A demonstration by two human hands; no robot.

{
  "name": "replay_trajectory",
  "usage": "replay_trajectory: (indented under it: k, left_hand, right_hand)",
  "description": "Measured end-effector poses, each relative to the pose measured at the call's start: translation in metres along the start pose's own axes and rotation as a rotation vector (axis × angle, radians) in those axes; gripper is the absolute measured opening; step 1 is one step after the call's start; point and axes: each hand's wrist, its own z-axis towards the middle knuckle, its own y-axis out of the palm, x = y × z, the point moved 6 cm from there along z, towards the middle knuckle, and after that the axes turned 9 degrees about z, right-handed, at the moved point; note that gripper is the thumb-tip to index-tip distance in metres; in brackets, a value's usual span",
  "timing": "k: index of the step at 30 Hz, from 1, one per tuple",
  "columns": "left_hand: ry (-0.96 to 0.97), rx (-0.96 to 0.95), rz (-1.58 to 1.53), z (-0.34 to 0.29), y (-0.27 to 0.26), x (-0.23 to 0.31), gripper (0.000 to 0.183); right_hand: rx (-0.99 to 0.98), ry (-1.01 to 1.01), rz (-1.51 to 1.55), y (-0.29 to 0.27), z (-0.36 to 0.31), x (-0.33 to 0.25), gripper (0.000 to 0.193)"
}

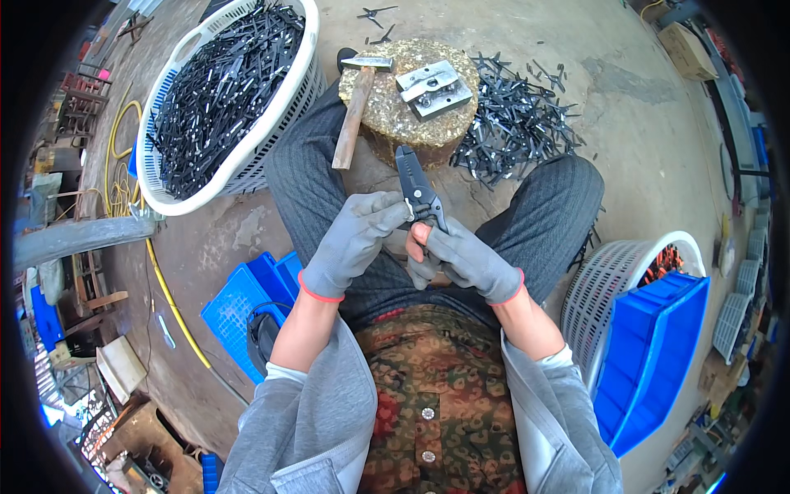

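Note:
My right hand (463, 257), in a grey glove with a bare thumb tip showing, is closed round the lower part of a pair of dark wire-stripper pliers (417, 186). The jaws are together and point away from me; the palm hides much of the handles. My left hand (360, 233), also gloved, pinches a small silvery metal piece (409, 209) against the left side of the pliers. Just beyond, a round stump-like block (383, 107) bears a steel fixture block (434, 89) and a hammer (357, 111) with a wooden handle.
Dark plier parts fill a white basket (222, 179) at far left and lie in a heap (522, 128) right of the stump. Blue crates (239, 309) stand at my left. Another white basket (588, 284) and blue bins (650, 354) stand right. A yellow hose (169, 288) crosses the floor.

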Motion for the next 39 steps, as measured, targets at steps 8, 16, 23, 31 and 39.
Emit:
replay_trajectory:
  k: [8, 16, 23, 31, 39]
  left_hand:
    - [-0.101, 0.027, -0.249, 0.001, 0.004, -0.027, 0.029]
    - [0.144, -0.002, 0.382, 0.001, -0.007, -0.004, 0.027]
    - [0.203, 0.042, 0.353, -0.002, -0.010, 0.004, 0.022]
    - [-0.010, 0.184, 0.063, -0.002, -0.014, 0.001, 0.034]
    - [-0.052, 0.109, -0.174, -0.001, -0.008, -0.014, 0.037]
  right_hand:
    - [0.043, 0.026, -0.087, 0.001, -0.002, -0.016, 0.042]
    - [0.043, 0.029, -0.049, -0.003, 0.002, -0.009, 0.041]
    - [-0.055, 0.011, -0.016, -0.005, 0.006, -0.003, 0.041]
    - [-0.257, -0.100, 0.258, 0.009, 0.008, -0.007, 0.056]
    - [0.100, -0.053, 0.210, -0.006, 0.013, -0.008, 0.034]
